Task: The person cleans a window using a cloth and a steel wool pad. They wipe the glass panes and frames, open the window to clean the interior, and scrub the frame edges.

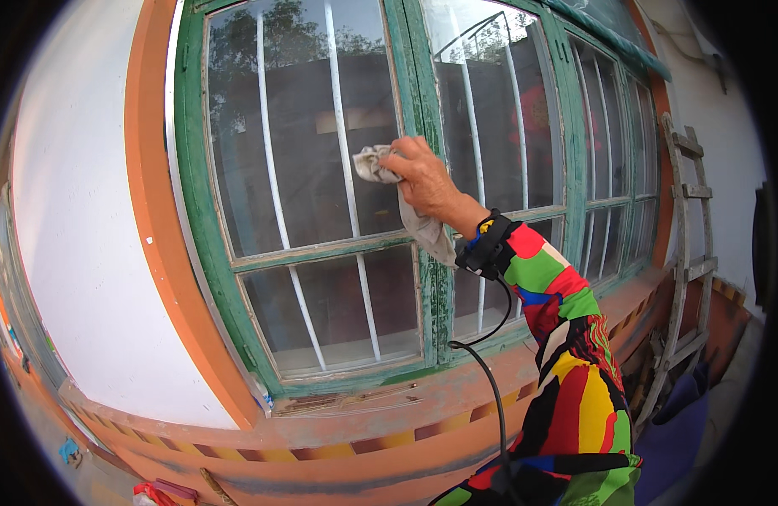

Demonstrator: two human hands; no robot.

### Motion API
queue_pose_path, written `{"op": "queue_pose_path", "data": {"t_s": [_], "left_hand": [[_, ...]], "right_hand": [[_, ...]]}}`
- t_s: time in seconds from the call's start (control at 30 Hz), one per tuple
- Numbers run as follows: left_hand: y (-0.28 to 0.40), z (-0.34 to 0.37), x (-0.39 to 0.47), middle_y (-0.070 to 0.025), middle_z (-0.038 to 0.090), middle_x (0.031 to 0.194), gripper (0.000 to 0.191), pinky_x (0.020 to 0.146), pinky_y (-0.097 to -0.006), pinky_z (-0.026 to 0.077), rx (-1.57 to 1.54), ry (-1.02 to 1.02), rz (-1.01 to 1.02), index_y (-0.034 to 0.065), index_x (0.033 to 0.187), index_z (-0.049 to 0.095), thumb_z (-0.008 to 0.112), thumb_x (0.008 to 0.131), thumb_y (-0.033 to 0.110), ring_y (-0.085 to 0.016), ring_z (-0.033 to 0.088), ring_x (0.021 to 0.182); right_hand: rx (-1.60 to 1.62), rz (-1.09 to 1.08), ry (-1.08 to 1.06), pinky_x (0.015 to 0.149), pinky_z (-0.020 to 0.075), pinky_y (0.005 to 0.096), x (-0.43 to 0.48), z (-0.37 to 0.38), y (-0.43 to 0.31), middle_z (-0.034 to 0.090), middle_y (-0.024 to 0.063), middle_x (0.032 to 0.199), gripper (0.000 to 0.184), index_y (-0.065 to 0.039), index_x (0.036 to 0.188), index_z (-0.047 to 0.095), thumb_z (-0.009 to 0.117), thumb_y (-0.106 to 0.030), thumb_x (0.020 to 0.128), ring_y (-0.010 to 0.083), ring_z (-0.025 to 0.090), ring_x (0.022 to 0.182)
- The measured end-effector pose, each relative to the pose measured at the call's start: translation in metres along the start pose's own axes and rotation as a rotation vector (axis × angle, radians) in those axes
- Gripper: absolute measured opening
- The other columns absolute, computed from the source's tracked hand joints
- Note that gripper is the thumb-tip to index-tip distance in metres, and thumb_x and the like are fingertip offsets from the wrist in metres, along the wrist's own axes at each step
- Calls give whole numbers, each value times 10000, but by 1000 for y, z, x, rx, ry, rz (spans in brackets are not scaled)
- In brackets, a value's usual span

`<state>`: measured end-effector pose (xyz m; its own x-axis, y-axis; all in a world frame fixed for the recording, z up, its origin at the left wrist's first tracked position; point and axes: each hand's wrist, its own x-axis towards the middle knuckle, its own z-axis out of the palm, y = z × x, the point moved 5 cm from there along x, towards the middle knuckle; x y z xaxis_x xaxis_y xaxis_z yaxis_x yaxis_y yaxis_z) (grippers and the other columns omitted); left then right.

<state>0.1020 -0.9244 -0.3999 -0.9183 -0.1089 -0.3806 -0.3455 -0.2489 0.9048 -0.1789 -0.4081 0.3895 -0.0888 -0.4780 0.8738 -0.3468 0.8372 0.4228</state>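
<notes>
My right hand grips a crumpled greyish-white cloth. Its bunched end is at the large left glass pane, near the right edge of that pane. The loose end of the cloth hangs below my palm, in front of the green wooden window frame, whose paint is worn along the middle. White vertical bars show behind the glass, and trees are reflected in it. Around my right wrist is a black strap with a black cable running down from it. My left hand is out of view.
Thin sticks lie on the window sill. At right a wooden ladder leans against the wall, with a purple item beside its foot. Below left are a red bag and a blue scrap.
</notes>
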Motion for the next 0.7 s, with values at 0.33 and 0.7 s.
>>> {"op": "queue_pose_path", "data": {"t_s": [0.33,0.7], "left_hand": [[10,49,33,-4,740,1376,547,555,-175,390,66,17,155,119,1437,680,453,1082,467,-19,495,647],[-14,222,84,-81,765,1312,507,506,-217,422,-83,-242,366,74,1296,704,535,1094,508,-46,576,599]], "right_hand": [[-265,125,-15,936,523,482,-41,-77,91,610,158,1243,455,-130,1197,710,655,55,785,391,574,1110],[-321,-77,112,780,554,437,-34,-81,134,582,122,1082,192,-130,976,684,692,-32,812,348,584,1023]]}}
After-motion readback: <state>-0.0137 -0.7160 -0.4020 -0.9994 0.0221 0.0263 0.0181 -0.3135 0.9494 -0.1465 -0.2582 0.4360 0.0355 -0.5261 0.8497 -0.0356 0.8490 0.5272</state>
